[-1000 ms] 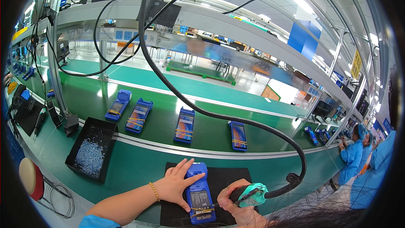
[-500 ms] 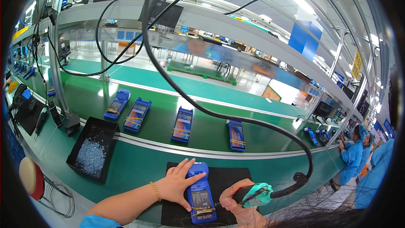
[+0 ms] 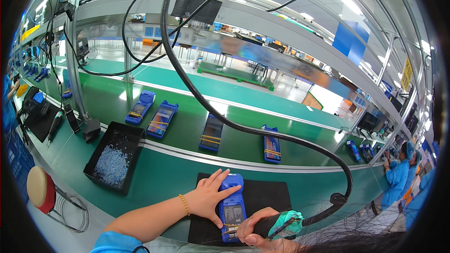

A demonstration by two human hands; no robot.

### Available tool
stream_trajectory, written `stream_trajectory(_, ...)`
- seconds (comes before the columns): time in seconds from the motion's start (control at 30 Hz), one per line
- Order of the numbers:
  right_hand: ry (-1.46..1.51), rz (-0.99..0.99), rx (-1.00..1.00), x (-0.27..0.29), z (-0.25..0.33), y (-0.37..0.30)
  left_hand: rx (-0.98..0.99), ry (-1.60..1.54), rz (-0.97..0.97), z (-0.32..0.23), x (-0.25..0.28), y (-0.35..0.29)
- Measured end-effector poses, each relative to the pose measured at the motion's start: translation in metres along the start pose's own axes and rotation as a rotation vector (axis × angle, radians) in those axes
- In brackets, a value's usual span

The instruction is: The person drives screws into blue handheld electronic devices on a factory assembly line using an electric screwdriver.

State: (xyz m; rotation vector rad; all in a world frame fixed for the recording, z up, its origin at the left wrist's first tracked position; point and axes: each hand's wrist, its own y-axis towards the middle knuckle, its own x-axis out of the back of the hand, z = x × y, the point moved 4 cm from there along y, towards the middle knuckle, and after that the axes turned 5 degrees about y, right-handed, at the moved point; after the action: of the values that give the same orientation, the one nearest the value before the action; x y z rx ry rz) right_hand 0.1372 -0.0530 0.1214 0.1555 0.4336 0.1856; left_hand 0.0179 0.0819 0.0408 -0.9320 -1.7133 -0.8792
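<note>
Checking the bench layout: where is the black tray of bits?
In the head view, the black tray sits left of centre on the green bench, left of the left hand and just right of a small black block.

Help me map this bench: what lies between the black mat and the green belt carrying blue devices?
In the head view, a strip of green benchtop, then a silver metal rail.

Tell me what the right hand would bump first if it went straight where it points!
Probably the long blue handheld device with yellow bands, just left of the right hand, though whether they already touch is unclear.
</note>
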Motion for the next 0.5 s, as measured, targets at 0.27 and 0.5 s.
stream_trajectory(0.27, -0.045, -0.013, 0.044, -0.01, 0.003, -0.003, -0.014, 0.007, -0.019, -0.003, 0.001, -0.002)
stream_trajectory(0.5, -0.082, -0.03, 0.079, -0.014, 0.007, -0.004, -0.019, 0.02, -0.029, -0.004, 0.001, -0.003)
